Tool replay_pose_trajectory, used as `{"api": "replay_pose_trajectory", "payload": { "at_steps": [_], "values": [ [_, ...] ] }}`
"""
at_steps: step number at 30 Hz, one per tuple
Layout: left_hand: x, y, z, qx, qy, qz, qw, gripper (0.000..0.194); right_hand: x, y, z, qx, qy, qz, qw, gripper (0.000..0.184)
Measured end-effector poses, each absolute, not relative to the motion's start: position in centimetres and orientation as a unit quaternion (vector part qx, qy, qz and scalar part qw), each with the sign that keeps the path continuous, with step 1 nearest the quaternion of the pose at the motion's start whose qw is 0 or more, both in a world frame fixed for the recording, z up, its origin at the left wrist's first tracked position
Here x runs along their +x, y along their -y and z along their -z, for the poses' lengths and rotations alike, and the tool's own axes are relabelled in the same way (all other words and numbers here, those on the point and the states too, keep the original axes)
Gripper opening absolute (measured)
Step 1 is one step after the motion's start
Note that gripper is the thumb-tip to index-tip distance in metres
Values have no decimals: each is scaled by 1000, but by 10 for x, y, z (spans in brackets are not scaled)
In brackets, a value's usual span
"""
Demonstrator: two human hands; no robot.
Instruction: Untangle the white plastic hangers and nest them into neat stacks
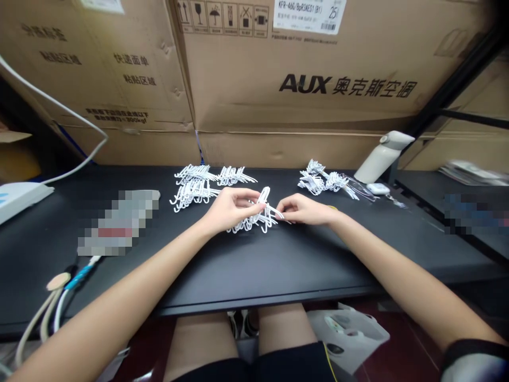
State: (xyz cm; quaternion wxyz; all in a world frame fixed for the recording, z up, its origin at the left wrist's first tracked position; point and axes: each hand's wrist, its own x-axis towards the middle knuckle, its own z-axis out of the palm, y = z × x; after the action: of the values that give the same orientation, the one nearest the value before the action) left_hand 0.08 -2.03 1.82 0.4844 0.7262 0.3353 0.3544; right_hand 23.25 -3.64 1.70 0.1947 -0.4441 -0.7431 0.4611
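Note:
Near the middle of the black table (pixel 254 265), my left hand (pixel 230 209) is closed around several white wire hooks (pixel 263 195), which stick up past the thumb and fingers. More white hooks (pixel 242 225) lie just under and beside that hand. My right hand (pixel 304 209) pinches the end of a white hook (pixel 277 213) at the right side of this bunch. Behind my left hand sit neat rows of white hooks (pixel 194 185), with another row (pixel 234 175) beside them. A looser heap of hooks (pixel 324 180) rests to the back right.
Large cardboard boxes (pixel 302 116) wall off the back. A white bottle (pixel 384 156) leans at the back right near a small white case (pixel 377 189). On the left are a blurred-out phone (pixel 119 223) with its cable and a white power strip (pixel 24 199). A bag (pixel 350 334) stands below.

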Motion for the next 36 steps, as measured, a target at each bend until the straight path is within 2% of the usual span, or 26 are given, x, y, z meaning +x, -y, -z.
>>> {"api": "replay_pose_trajectory", "payload": {
  "at_steps": [5,6,10,12,23,28,36],
  "values": [
    [1,20,-17,707,-342,-364,502,39,267,36,-43,-470,724,-497,92,16],
    [1,20,-17,703,-341,-365,506,39,272,35,-47,-480,721,-489,103,15],
    [2,20,-18,694,-336,-375,514,38,278,36,-56,-504,697,-432,271,19],
    [2,20,-18,689,-332,-383,517,39,270,38,-58,-482,695,-430,318,21],
    [3,22,-21,705,-299,-387,513,35,230,46,-35,-424,745,-390,335,26],
    [3,21,-23,708,-294,-411,494,34,229,45,-33,-431,744,-338,383,23],
    [3,19,-24,712,-286,-439,468,30,232,41,-29,-426,721,-345,424,26]
  ]
}}
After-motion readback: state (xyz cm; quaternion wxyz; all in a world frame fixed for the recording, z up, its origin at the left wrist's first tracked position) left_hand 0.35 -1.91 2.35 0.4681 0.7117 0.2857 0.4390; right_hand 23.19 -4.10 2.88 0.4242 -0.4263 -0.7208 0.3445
